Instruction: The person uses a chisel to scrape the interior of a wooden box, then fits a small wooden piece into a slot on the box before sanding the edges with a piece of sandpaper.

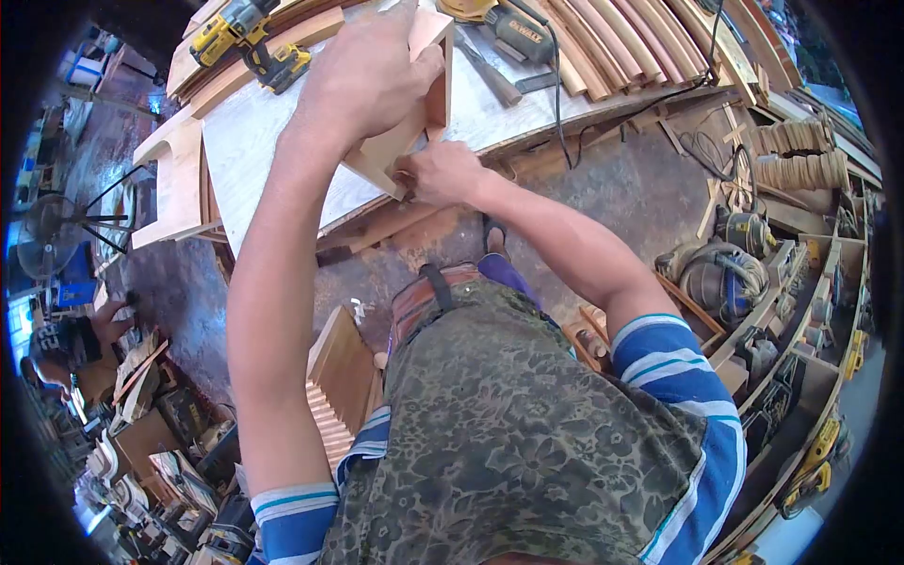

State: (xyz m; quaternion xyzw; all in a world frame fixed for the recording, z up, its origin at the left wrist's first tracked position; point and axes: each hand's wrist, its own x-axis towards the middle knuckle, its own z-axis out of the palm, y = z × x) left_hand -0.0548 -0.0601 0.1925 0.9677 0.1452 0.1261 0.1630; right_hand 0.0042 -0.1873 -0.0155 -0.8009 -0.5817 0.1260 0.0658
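Observation:
An angular wooden piece stands on the pale work surface near its front edge. My left hand reaches over its top, with fingers wrapped round the wood. Lower down, my right hand is closed at the bottom corner of the same piece; its fingertips are partly hidden, and what they pinch is too small to make out. A yellow and black drill lies to the left of my left hand. Right of the piece are a chisel-like tool and a black power tool.
Curved wooden strips lie at the back right, with a black cable hanging over the edge. Shelves of tools line the right side. Another person is at the far left, near a fan and scrap wood.

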